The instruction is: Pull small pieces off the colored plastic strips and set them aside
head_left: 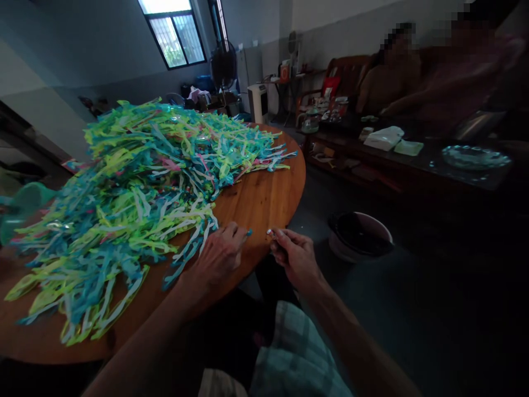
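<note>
The left hand (221, 255) is resting on the table (264, 198) edge beside the strip pile (136, 187), fingers curled and pinching a blue piece (249, 233); the right hand (295, 258) is hovering just off the edge, fingertips pinching a white piece (269, 232), the two pieces near each other

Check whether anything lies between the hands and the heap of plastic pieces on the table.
Nothing visible does. The left hand, pinching a small blue piece, rests at the near fringe of the heap. The right hand, pinching a small pale piece, hangs just past the table rim; only bare wood separates it from the heap.
</note>
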Demonstrator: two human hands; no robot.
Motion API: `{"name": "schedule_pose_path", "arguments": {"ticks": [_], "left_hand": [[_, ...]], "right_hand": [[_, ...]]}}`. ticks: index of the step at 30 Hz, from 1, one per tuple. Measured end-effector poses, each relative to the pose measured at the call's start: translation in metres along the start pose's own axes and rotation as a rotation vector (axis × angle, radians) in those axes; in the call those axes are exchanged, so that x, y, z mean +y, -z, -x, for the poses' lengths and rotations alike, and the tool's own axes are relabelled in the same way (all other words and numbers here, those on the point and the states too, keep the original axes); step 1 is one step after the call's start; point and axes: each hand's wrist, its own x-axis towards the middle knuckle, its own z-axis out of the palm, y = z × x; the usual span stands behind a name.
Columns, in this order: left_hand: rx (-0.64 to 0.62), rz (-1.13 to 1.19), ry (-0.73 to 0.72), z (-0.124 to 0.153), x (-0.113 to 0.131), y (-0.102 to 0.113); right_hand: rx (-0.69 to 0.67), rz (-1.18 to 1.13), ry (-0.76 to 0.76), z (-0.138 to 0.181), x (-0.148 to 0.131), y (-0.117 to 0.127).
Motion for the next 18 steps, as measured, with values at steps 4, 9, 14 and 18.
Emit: {"name": "schedule_pose_path", "arguments": {"ticks": [4, 9, 14, 18], "left_hand": [[0.086, 0.102, -0.021, 0.021, 0.012, 0.017], [0.136, 0.101, -0.032, 0.033, 0.013, 0.012], [0.204, 0.12, -0.009, 0.042, 0.008, 0.003], [0.183, 0.109, 0.012, 0.049, 0.005, 0.004]], "right_hand": [[-0.074, 0.068, 0.083, 0.003, 0.008, -0.007], [-0.147, 0.189, 0.15, 0.01, 0.011, -0.016], [-0.171, 0.311, 0.156, 0.015, 0.01, -0.023], [-0.197, 0.332, 0.176, 0.016, 0.014, -0.026]]}}
